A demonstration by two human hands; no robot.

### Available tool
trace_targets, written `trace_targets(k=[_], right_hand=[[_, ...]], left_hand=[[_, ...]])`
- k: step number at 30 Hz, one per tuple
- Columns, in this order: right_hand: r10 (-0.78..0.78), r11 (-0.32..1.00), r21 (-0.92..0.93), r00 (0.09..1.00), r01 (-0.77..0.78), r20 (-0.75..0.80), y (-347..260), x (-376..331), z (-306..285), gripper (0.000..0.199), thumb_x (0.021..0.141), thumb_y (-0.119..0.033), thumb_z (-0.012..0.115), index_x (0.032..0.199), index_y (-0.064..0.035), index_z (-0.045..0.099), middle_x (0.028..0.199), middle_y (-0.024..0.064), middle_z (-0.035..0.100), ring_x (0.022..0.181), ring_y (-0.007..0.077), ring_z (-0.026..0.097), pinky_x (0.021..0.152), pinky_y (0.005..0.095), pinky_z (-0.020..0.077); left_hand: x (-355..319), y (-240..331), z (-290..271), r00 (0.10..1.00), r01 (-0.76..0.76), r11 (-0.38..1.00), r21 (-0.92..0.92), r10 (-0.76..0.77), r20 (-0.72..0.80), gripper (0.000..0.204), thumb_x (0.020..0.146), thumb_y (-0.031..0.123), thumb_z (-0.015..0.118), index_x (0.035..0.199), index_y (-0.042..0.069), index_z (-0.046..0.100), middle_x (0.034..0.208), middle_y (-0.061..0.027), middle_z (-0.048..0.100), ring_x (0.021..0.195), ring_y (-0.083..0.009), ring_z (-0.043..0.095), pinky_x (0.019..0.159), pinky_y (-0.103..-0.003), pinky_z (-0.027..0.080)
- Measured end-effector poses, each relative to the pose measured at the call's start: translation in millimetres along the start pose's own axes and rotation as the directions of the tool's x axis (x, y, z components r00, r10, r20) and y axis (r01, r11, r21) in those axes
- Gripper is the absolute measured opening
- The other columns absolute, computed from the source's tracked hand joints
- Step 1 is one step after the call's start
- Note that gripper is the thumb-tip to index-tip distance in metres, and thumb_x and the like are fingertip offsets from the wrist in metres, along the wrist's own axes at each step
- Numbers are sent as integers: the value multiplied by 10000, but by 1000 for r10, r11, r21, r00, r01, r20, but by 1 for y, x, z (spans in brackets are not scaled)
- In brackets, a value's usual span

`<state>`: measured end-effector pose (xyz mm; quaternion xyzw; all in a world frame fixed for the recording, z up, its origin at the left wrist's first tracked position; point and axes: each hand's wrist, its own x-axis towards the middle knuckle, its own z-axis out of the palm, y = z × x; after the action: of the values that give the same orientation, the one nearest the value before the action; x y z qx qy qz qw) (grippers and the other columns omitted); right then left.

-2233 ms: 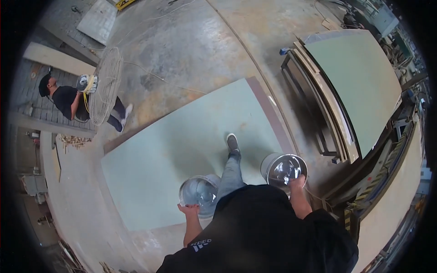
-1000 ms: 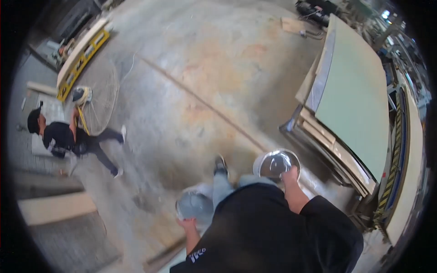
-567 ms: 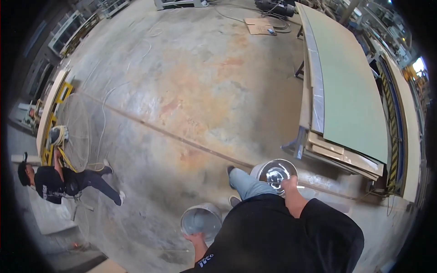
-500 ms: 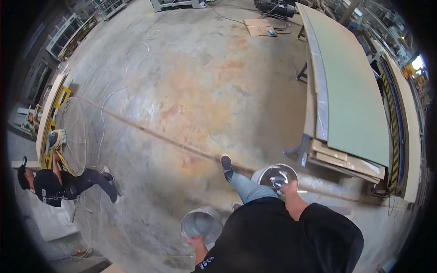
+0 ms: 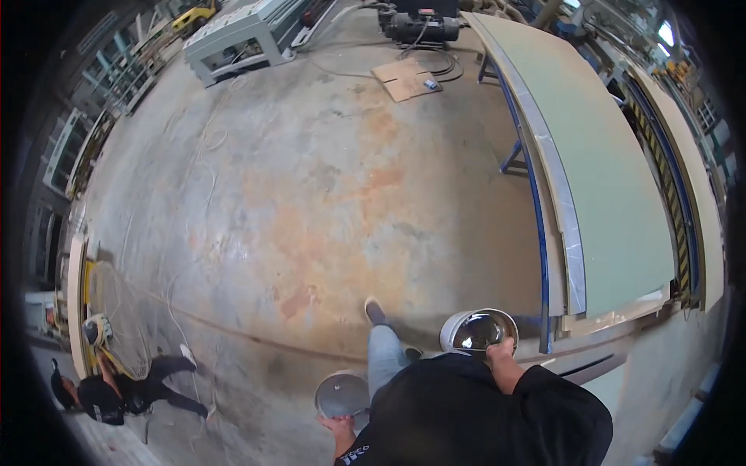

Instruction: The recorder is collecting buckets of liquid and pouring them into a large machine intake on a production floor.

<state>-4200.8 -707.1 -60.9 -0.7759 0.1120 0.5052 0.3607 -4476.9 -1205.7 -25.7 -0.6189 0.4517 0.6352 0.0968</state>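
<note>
L hand [image 5: 337, 425] low, fingers [image 5: 329, 421] curled, R hand [image 5: 501, 351] gripping, a bit fwd (forearm [image 5: 509, 376] bare)

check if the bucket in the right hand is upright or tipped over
Upright: the right hand holds the bucket with its round mouth facing up toward the camera; a slight tilt cannot be told.

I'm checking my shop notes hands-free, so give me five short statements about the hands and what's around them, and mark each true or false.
1. The left hand holds a bucket. True.
2. The right hand is empty. False: it holds a second bucket.
3. The cardboard lies on the floor. True.
4. The green panel is at the left. False: it is at the right.
5. Another person is beside a fan. True.
</note>
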Motion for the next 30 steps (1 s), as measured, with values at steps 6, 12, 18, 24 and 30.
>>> trace_targets(k=[6, 12, 18, 24, 30], right_hand=[[53, 970, 221, 971, -105, 231, 19, -26, 173, 210, 847, -338, 409, 887, -189, 552, 661, 23, 460, 524, 199, 408, 443, 348, 351], [85, 982, 152, 982, -111, 167, 7, -71, 328, 186, 831, -287, 419, 788, -112, 467, 588, 50, 440, 408, 211, 348, 391, 320, 304], [141, 961, 244, 990, -132, -21, 10, -133, 506, 239, 841, -294, 423, 930, -129, 572, 723, 58, 568, 604, 213, 512, 472, 325, 388], [223, 819, 412, 883, -400, 413, 10, -113, 638, 300, 903, -369, 342, 844, -186, 572, 666, -7, 547, 613, 195, 532, 537, 357, 430], [-23, 981, 173, 830, -89, 557, -11, -148, 801, 240, 877, -284, 423, 843, -130, 605, 653, -13, 559, 575, 183, 529, 518, 331, 446]], left_hand=[[47, 59, 249, 731, -516, 827, 222, 290, 618, 511, 767, 721, 417, 745, 212, 463, 544, 32, 331, 455, -161, 340, 402, -339, 315], [-44, 117, 534, 916, 30, 974, 225, -117, 384, 564, 782, 745, 401, 594, 218, 337, 519, 51, 359, 454, -136, 310, 420, -291, 244], [-78, 162, 773, 951, -55, 948, 313, -45, 305, 568, 776, 746, 419, 566, 223, 347, 499, 42, 390, 461, -124, 358, 395, -289, 222], [-82, 171, 1004, 873, 4, 928, 374, -186, 452, 539, 791, 701, 424, 877, 193, 582, 706, 17, 548, 525, -179, 463, 416, -309, 335], [-142, 174, 1213, 855, 21, 895, 446, -247, 456, 613, 772, 720, 435, 1019, 190, 617, 710, -3, 604, 495, -207, 470, 397, -340, 300]])
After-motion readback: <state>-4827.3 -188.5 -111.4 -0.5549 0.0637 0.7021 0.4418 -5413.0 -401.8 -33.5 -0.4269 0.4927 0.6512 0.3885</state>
